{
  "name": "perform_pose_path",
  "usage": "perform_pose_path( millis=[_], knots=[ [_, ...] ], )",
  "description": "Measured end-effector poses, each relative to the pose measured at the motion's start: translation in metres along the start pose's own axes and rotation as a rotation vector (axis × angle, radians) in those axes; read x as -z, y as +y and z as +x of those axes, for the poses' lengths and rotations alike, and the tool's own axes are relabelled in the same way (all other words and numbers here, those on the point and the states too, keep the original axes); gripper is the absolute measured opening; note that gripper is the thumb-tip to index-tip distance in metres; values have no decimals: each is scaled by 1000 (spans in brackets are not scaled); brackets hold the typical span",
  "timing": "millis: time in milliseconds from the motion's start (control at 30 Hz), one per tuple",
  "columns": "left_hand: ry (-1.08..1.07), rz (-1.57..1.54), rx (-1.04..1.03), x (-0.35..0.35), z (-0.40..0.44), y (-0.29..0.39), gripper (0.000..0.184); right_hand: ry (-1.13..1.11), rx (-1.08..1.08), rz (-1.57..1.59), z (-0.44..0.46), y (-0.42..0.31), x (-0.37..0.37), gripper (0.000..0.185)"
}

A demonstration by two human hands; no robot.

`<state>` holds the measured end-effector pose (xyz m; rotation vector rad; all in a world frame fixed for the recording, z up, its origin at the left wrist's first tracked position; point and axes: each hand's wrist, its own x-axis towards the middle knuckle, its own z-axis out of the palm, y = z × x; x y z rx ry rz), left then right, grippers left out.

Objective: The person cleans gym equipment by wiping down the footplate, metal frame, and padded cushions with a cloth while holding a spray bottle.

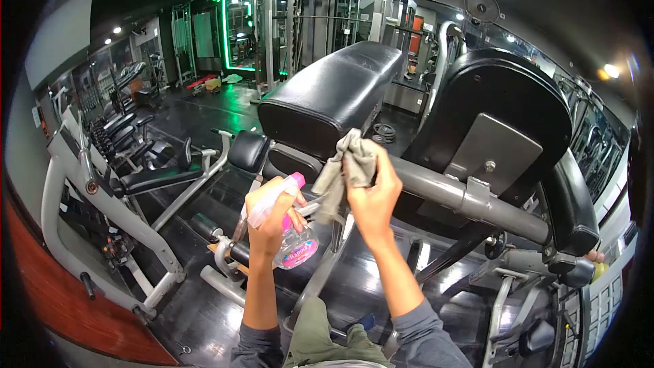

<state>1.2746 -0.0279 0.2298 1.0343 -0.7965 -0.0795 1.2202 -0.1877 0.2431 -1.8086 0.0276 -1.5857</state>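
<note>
My left hand (271, 212) is wrapped round the neck of a clear spray bottle (298, 249) with a pink nozzle and a pink label. Pinched in my right hand (373, 194) is a crumpled grey-beige cloth (353, 158), whose loose end hangs down toward the bottle. Just beyond the cloth is the near end of a black padded bench (330, 92). To the right of my right hand, a grey metal tube (436, 187) runs under a large black backrest (504, 102).
A grey-framed machine (112, 215) stands at the left, with another padded bench (160, 180) behind it. Weight plates (383, 133) lie on the floor past the bench. Metal frame bars cross the floor near my legs. A tall rack (323, 27) stands farther back.
</note>
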Motion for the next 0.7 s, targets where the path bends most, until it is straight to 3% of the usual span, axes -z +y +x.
perform_pose_path(
  millis=[133, 233, 433, 500, 567, 633, 667, 700],
  knots=[
    [-27, 122, 13, -14, -7, 3, 31, -148, -5, -99, -22, 0, 15, 36],
    [-51, 30, 11, -24, -16, 0, 25, -322, -14, -99, -37, 1, 34, 41],
    [-119, 62, 62, -53, -34, -8, 31, -187, -289, 162, -75, 9, 71, 30],
    [-178, 81, 92, -61, -37, -14, 30, -69, -539, 454, -83, 10, 89, 30],
    [-198, 62, 115, -72, -41, -17, 31, -13, -511, 399, -84, 10, 107, 30],
    [-184, 0, 138, -78, -43, -25, 31, 97, -593, 661, -82, 6, 119, 30],
    [-222, -3, 146, -79, -42, -28, 32, 73, -658, 695, -80, 1, 129, 32],
    [-227, -18, 154, -81, -42, -32, 32, 70, -584, 650, -82, 7, 136, 35]
  ],
)
